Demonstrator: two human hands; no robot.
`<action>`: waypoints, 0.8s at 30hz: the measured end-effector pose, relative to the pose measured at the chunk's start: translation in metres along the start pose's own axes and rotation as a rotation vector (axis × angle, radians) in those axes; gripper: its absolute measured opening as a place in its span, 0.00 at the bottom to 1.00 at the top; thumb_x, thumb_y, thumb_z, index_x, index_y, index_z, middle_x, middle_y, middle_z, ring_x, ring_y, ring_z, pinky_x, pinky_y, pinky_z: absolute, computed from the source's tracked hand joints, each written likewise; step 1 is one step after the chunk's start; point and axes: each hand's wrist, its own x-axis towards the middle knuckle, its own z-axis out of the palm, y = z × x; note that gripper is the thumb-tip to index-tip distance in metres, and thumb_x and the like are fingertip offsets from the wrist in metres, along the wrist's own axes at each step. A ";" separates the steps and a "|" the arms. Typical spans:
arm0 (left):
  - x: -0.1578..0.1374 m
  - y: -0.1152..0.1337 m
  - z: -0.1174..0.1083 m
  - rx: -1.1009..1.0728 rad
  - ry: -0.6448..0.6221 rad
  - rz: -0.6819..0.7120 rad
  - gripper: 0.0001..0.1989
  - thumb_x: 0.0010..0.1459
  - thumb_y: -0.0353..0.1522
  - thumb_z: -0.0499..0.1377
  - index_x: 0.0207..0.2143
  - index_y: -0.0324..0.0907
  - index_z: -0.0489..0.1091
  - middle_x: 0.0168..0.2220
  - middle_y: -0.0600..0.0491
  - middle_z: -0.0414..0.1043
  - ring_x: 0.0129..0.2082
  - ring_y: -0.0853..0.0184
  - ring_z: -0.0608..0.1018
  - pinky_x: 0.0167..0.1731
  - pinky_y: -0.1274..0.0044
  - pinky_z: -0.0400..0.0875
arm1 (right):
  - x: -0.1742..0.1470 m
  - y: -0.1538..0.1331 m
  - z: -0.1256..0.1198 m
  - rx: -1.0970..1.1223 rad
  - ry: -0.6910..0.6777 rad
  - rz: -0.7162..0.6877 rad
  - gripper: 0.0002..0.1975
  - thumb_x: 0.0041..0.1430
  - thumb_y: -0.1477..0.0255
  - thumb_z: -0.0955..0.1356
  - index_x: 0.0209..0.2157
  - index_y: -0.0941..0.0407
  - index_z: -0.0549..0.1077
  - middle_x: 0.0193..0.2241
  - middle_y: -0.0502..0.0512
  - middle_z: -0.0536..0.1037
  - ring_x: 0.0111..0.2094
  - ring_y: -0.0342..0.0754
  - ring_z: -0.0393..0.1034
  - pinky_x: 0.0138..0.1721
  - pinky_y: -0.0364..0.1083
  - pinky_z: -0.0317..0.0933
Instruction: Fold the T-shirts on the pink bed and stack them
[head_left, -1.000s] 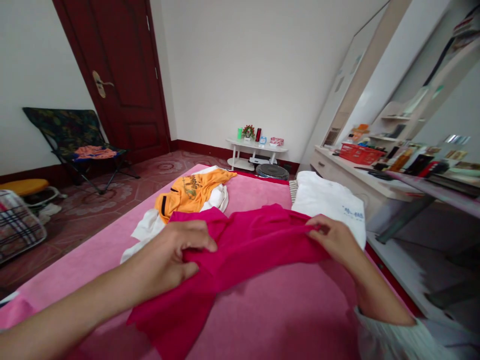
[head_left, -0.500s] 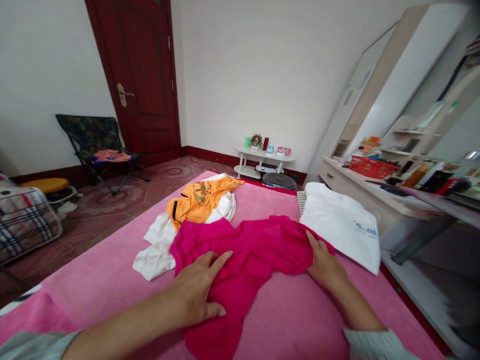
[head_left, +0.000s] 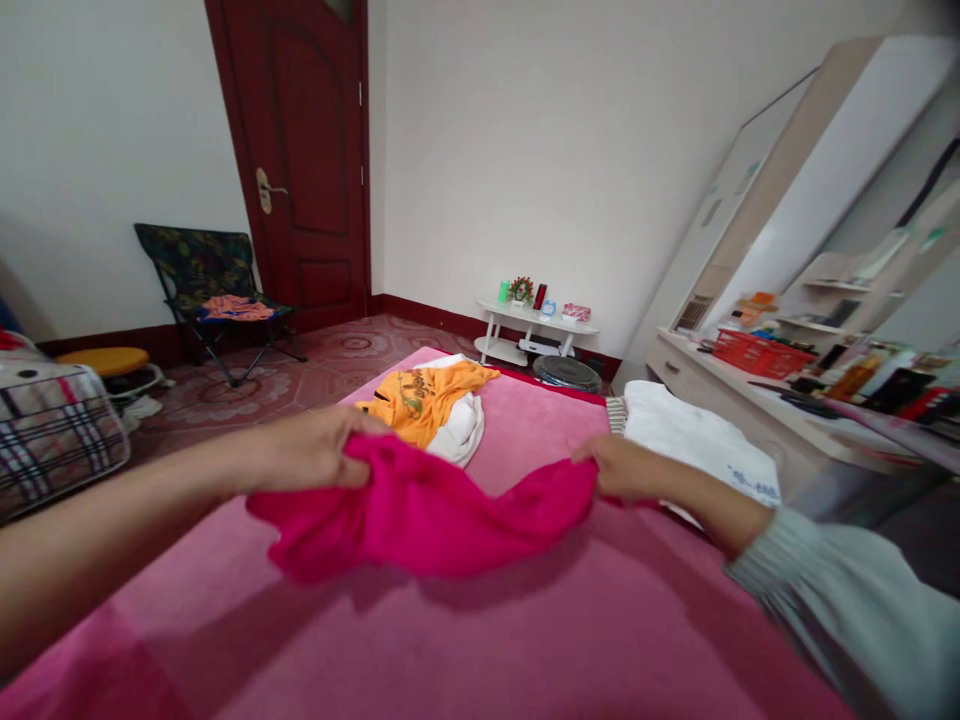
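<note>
A bright pink garment [head_left: 450, 515] hangs stretched between my two hands, lifted over the pink bedspread [head_left: 465, 640]; its exact kind I cannot make out. My left hand [head_left: 319, 450] is closed on its left end. At the other end, the fingers of my right hand [head_left: 619, 470] pinch the fabric. Behind the garment lies an orange shirt [head_left: 420, 400] with dark lettering, on top of a white garment [head_left: 461, 430]. A folded white shirt [head_left: 697, 445] with blue print rests on the bed's right side, partly behind my right forearm.
On the right stands a white dresser [head_left: 679, 365] with a red basket [head_left: 761, 352] and several bottles. A low white stand [head_left: 540, 320] is by the far wall. A camouflage folding chair [head_left: 217, 285] and a yellow stool [head_left: 105, 360] are on the left.
The pink garment was lying spread on the bed under my hands; now it is raised and pulled out sideways. My left hand has closed on it and moved up and left.
</note>
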 end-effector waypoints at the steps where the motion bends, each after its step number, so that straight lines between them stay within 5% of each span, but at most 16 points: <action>1: 0.012 -0.003 -0.017 -0.002 0.047 -0.054 0.14 0.53 0.33 0.55 0.39 0.36 0.75 0.25 0.58 0.74 0.22 0.70 0.74 0.25 0.79 0.67 | 0.019 -0.007 -0.019 -0.016 0.171 -0.017 0.04 0.44 0.75 0.68 0.19 0.56 0.71 0.15 0.49 0.70 0.17 0.44 0.64 0.21 0.41 0.57; 2: 0.024 -0.006 -0.030 0.081 0.207 -0.097 0.18 0.56 0.35 0.52 0.42 0.34 0.74 0.28 0.57 0.74 0.25 0.69 0.75 0.29 0.78 0.68 | 0.038 -0.011 -0.036 0.001 0.414 -0.053 0.02 0.43 0.73 0.69 0.24 0.57 0.74 0.20 0.50 0.73 0.22 0.45 0.67 0.25 0.43 0.60; 5: 0.059 -0.020 -0.041 0.442 0.593 -0.064 0.21 0.57 0.39 0.53 0.48 0.35 0.72 0.42 0.50 0.73 0.42 0.58 0.75 0.43 0.70 0.68 | 0.084 -0.006 -0.069 0.097 0.937 -0.191 0.34 0.39 0.71 0.74 0.52 0.60 0.69 0.47 0.62 0.71 0.38 0.51 0.70 0.40 0.48 0.65; 7: 0.078 -0.038 -0.018 0.538 0.570 0.070 0.22 0.55 0.40 0.58 0.50 0.42 0.72 0.52 0.47 0.68 0.52 0.54 0.70 0.53 0.66 0.63 | 0.095 0.017 -0.070 0.071 1.042 -0.161 0.44 0.40 0.69 0.73 0.60 0.60 0.58 0.56 0.67 0.62 0.45 0.53 0.68 0.46 0.51 0.64; 9: 0.092 -0.062 0.023 0.528 0.409 0.132 0.23 0.57 0.44 0.56 0.51 0.45 0.71 0.59 0.45 0.61 0.57 0.53 0.65 0.57 0.64 0.59 | 0.089 0.058 -0.056 -0.052 1.019 -0.046 0.40 0.44 0.69 0.72 0.59 0.61 0.59 0.55 0.68 0.64 0.52 0.57 0.64 0.52 0.54 0.59; 11: 0.102 -0.088 0.071 0.540 0.171 0.051 0.26 0.57 0.48 0.55 0.53 0.46 0.70 0.60 0.44 0.61 0.59 0.52 0.63 0.58 0.61 0.56 | 0.070 0.113 -0.038 -0.196 0.967 0.161 0.33 0.48 0.70 0.70 0.56 0.63 0.63 0.53 0.69 0.67 0.57 0.60 0.59 0.56 0.55 0.56; 14: 0.106 -0.114 0.122 0.620 0.256 0.052 0.29 0.60 0.51 0.48 0.59 0.50 0.63 0.64 0.45 0.56 0.65 0.50 0.54 0.61 0.55 0.43 | 0.027 0.199 -0.015 -0.267 0.872 0.640 0.31 0.54 0.64 0.67 0.55 0.68 0.65 0.51 0.80 0.67 0.55 0.67 0.62 0.50 0.58 0.60; 18: 0.108 -0.126 0.136 0.653 0.328 0.097 0.31 0.61 0.53 0.44 0.60 0.51 0.62 0.63 0.44 0.57 0.65 0.51 0.53 0.60 0.56 0.41 | -0.023 0.268 0.004 -0.162 0.713 0.954 0.28 0.56 0.58 0.65 0.49 0.67 0.71 0.46 0.80 0.72 0.49 0.69 0.68 0.41 0.56 0.63; 24: 0.112 -0.130 0.132 0.650 0.362 0.117 0.30 0.60 0.53 0.45 0.59 0.51 0.63 0.63 0.44 0.58 0.64 0.50 0.54 0.60 0.55 0.39 | -0.041 0.263 0.009 0.003 0.761 1.005 0.13 0.49 0.62 0.69 0.25 0.58 0.77 0.29 0.65 0.77 0.34 0.62 0.74 0.31 0.52 0.63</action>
